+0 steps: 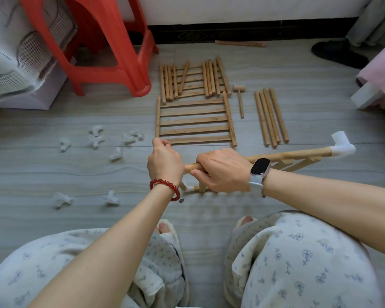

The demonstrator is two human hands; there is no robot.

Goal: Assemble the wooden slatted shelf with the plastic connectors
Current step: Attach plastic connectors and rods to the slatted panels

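Beyond the right hand (220, 168) gripping its rail (287, 155) — mallet (239, 94), red stool (102, 47).

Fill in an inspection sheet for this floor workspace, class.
Surface: grey wood-grain floor.
Job's things: held wooden slatted panel with white plastic elbow connector; flat slatted panel; four loose wooden rods; small wooden mallet; scattered white plastic connectors.
Clutter: nothing seen.
Grippers: left hand fingers curled, contents hidden; right hand grips the panel's rail.
Cables: nothing seen.
Surroundings: red plastic stool.
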